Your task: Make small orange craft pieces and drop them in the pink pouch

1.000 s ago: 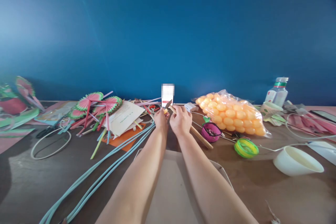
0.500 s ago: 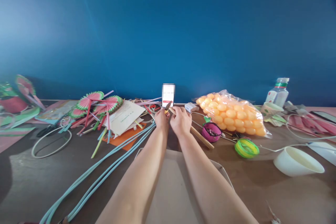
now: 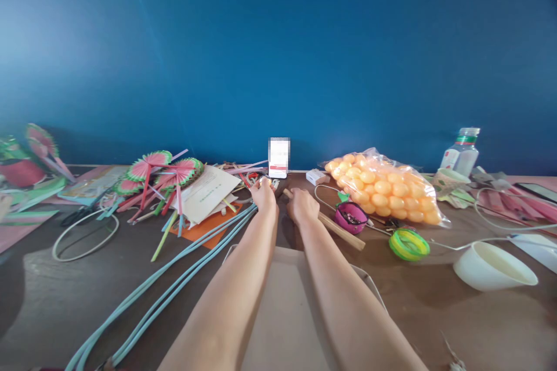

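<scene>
The right hand [image 3: 303,207] is closed around a long round wooden stick [image 3: 337,229] lying on the brown table [image 3: 435,313]. Left of the stick, the left hand [image 3: 264,192] pinches a small object, too small to identify. A pink bowl [image 3: 350,215] sits just right of the stick.

Left hand [image 3: 264,193] is covering w/e small item it's pinching; too small to tell. Right hand [image 3: 302,207] is hiding the mid part of the long wooden stick [image 3: 343,232]. Small white upright card [image 3: 278,157], just beyond both hands, is showing blurred print. Light-blue flexible tubes [image 3: 174,278], left of the left forearm, are running off the bottom edge.
</scene>
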Motion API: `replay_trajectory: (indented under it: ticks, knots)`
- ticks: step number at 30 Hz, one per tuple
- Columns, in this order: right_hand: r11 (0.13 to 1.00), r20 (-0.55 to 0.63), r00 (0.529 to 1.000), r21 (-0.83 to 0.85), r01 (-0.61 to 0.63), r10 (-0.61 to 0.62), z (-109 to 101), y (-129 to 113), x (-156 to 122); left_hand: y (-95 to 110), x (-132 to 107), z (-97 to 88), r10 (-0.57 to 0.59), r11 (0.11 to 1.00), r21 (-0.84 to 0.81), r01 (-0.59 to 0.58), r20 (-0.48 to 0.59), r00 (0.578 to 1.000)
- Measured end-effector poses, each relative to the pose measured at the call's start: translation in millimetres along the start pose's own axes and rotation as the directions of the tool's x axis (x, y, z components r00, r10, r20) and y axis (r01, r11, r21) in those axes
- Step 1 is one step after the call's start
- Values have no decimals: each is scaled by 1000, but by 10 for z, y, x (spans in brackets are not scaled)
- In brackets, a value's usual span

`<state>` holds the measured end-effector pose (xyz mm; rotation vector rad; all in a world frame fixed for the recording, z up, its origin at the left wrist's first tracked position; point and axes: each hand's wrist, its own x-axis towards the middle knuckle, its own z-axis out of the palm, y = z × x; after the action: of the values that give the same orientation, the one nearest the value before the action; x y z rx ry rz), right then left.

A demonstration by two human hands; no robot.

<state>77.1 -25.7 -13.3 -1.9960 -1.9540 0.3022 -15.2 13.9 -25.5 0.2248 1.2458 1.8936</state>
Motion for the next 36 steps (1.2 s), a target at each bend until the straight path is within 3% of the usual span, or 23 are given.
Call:
replay_trajectory:
  ticks: [5,11,13,16,19,22,27,29,36]
  knots:
    - [999,85,996,-46,-20,24,43,20,24,37,-76,11,-46,998,-32,47,11,999]
    - [997,119,990,-37,-73,77,35,18,25,35,-100,21,-100,988,-105,114,133,986]
    - [997,87,993,8,-77,76,27,15,26,22,-94,26,-118,981,-131,143,185,976]
    - [969,-85,995,243,-39,61,21,22,51,13,-99,31,-155,968,-154,199,258,954]
    - [849,-242,966,526,54,88,30,46,118,32,-132,38,-198,959,-128,254,337,920]
    - [662,-272,955,739,129,117,56,68,198,61,-182,46,-220,954,-99,284,416,882]
    - [260,-89,982,965,44,167,102,50,261,75,-236,47,-193,964,-56,258,520,832]
    - [143,-38,988,990,16,151,109,33,259,68,-236,44,-172,969,-54,240,545,821]
    - [47,-57,990,998,51,130,103,28,259,50,-226,32,-124,975,-77,210,595,794]
